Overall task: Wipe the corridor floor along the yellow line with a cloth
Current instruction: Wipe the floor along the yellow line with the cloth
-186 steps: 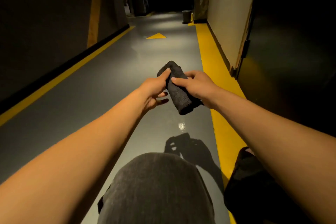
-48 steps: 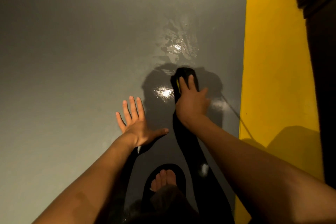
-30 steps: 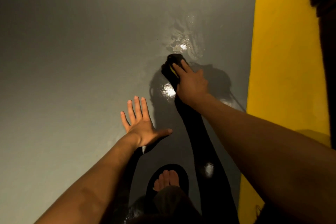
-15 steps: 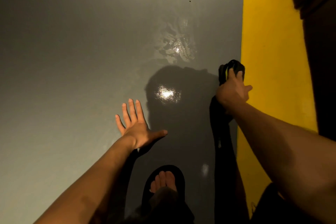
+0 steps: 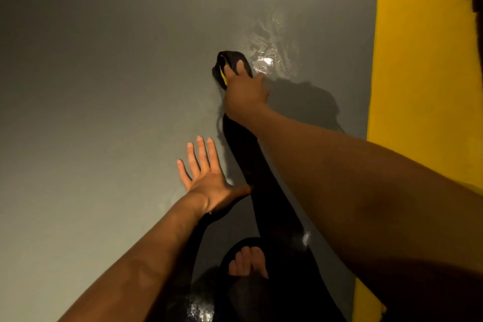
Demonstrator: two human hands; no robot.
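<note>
Well left of the broad yellow painted line (image 5: 418,73), right hand (image 5: 244,91) presses a bunched dark cloth (image 5: 231,60) onto the grey corridor floor (image 5: 104,60), fingers curled over it. Left hand (image 5: 206,180) braces flat, fingers spread wide. That wet shiny patch (image 5: 269,57) looks slick, so the palm could slip.

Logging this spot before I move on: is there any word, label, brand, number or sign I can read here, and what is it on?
None readable: no writing shows on the grey floor, the yellow line, or the dark cloth under the right hand. The cloth's yellow strip looks like trim, without legible print.
</note>
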